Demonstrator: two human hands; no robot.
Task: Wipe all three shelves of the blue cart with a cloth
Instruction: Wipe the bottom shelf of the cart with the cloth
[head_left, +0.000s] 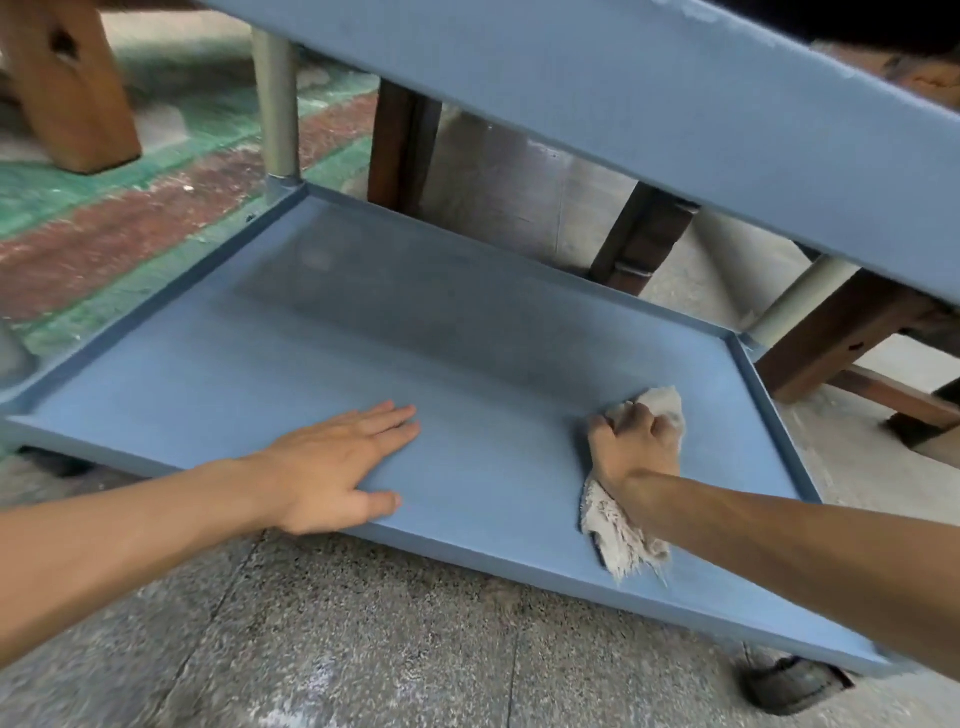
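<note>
Blue shelf (332, 332): right grip (631, 447) around cloth (618, 540)

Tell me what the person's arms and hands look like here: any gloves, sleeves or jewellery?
Both forearms are bare as far as the picture shows: no sleeves reach into view. The left hand and the right hand wear no gloves, and no watch, bracelet or ring can be seen on either. Fingernails on the left look short and unpainted.

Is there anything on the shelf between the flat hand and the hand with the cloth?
Nothing: in the head view, only bare blue shelf lies between the left hand and the right hand gripping the cloth.
</note>
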